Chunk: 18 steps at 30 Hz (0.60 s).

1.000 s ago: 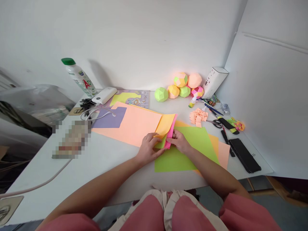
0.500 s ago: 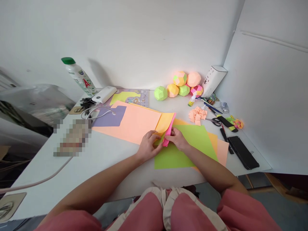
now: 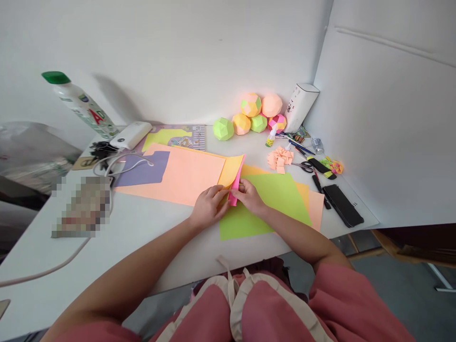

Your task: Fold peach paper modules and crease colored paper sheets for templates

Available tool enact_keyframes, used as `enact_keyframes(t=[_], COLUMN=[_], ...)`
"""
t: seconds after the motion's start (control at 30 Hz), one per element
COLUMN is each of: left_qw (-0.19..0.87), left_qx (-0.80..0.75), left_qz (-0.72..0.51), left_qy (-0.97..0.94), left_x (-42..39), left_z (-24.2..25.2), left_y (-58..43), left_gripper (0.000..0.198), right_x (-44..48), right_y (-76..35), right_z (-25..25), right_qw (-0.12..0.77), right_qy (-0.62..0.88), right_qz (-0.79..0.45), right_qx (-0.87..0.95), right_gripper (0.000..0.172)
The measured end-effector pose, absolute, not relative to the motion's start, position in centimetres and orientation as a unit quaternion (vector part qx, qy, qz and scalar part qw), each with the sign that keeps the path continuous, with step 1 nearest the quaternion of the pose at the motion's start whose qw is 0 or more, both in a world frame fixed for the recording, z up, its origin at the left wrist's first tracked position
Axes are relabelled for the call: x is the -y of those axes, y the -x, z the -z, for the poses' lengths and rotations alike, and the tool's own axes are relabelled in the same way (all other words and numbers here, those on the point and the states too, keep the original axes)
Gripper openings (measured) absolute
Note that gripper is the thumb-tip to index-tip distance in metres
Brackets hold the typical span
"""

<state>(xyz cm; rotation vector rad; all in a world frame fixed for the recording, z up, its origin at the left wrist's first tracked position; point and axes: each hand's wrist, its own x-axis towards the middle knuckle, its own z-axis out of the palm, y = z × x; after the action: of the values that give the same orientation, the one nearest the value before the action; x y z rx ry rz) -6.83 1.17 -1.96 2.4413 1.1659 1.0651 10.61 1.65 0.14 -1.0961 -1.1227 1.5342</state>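
A pink sheet of paper (image 3: 238, 183) stands up on edge between my hands, with an orange sheet (image 3: 230, 172) curling against it from the left. My right hand (image 3: 250, 195) pinches the pink paper near its lower end, thumb in front. My left hand (image 3: 209, 206) is closed at the lower edge of the orange paper, its fingertips close to the pink strip. Exactly how the papers sit between the left fingers is partly hidden. Under both hands lies a green sheet (image 3: 274, 204), and a large peach sheet (image 3: 194, 173) spreads out on the left.
Several faceted paper balls (image 3: 251, 105) sit by the wall. Right of them are a glue bottle (image 3: 270, 138), folded peach pieces (image 3: 280, 158), scissors (image 3: 305, 166), a cutter (image 3: 322, 168) and a black phone (image 3: 343, 205). A bottle (image 3: 83, 109), power bank (image 3: 131, 135) and cable (image 3: 67, 261) occupy the left.
The whole view has shifted, so everything appears farther left and slightly higher. Both hands keep their hold on the papers, with only slight finger movement.
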Motion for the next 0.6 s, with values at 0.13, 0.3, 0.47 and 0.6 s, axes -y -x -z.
enact_keyframes(t=[0.13,0.3,0.47,0.6], left_qw=[0.155,0.241,0.374,0.489], left_qx=[-0.407,-0.418,-0.439,-0.438], left_qz=[-0.37,-0.382,-0.381,-0.36], left_qy=[-0.821,-0.788,-0.723,-0.663], left_x=[-1.2,-1.5,-1.7,-2.3], left_z=[1.9,1.3,0.9,0.9], left_y=[6.8,7.0,7.4,8.0], left_gripper=[0.027,0.026,0.029,0.031], right_x=[-1.6,-1.8,-2.1,-2.2], right_y=[-10.8,-11.4,-11.8,-11.9], right_z=[0.1,0.0,-0.2,-0.2], right_qw=[0.452,0.442,0.428,0.42], right_qy=[0.448,0.433,0.413,0.413], right_qz=[-0.613,-0.625,-0.648,-0.659], right_qx=[0.469,0.477,0.476,0.468], right_gripper=[0.037,0.036,0.034,0.034])
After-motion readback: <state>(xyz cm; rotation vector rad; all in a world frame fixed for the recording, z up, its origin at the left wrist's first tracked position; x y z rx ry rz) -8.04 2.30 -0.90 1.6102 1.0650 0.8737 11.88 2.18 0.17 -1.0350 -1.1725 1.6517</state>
